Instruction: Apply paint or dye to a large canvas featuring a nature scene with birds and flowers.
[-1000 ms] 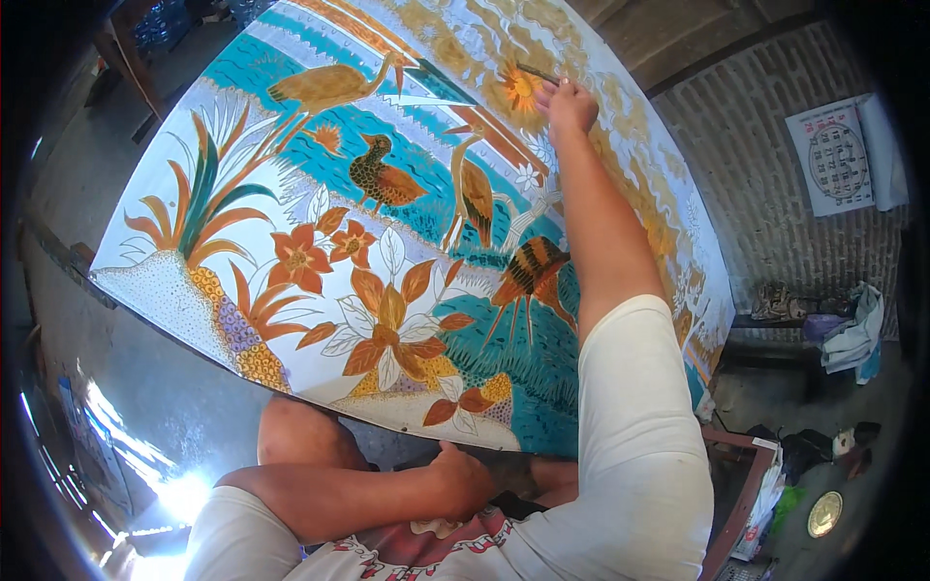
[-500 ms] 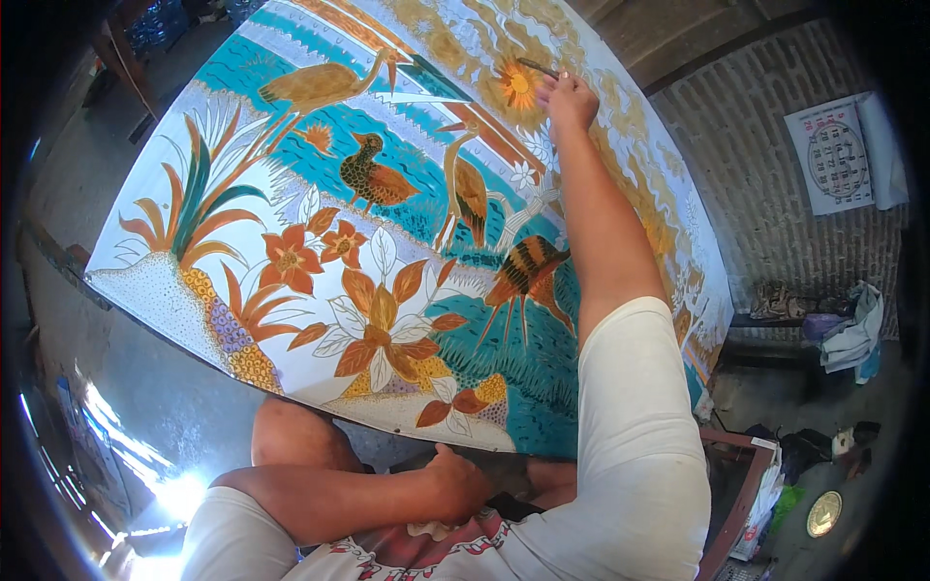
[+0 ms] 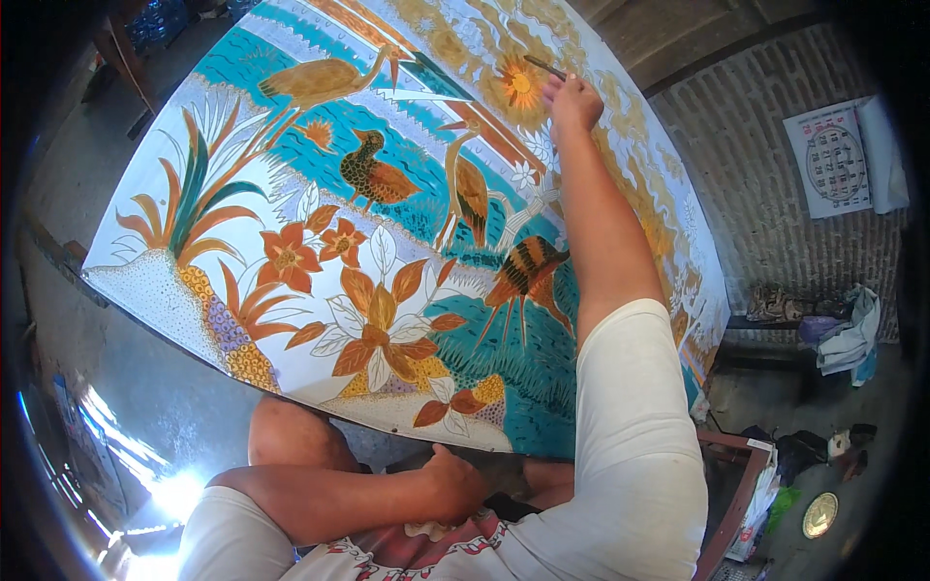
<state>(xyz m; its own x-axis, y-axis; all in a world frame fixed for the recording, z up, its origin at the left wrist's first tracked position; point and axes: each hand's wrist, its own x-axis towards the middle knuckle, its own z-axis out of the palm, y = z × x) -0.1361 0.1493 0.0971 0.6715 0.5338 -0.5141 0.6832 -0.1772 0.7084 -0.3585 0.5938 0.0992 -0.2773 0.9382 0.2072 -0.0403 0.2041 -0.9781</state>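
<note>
A large painted cloth [image 3: 155, 218] stretches before me, with wading birds, flowers, leaves and blue-green water on white. Up at its far part, my right hand [image 3: 577, 101] is closed around a thin dark paintbrush [image 3: 545, 67]. The brush points left, its end just above the orange sun motif [image 3: 520, 85]; I cannot tell whether it touches the cloth. My left hand [image 3: 455, 480] rests low in front of my body, below the cloth's near edge, beside my knee [image 3: 295, 436]. Its fingers look curled in and are partly hidden, and nothing shows in them.
A brick wall [image 3: 736, 116] with a hanging calendar [image 3: 828, 163] stands to the right. Bags and cloths [image 3: 851, 334] lie on a low bench there. Near my right side are a reddish-brown wooden frame [image 3: 731, 484] and a round gold-coloured lid [image 3: 820, 515] on the floor.
My right hand and the brush have shifted slightly to the right, away from the sun's middle. My left hand stays in place.
</note>
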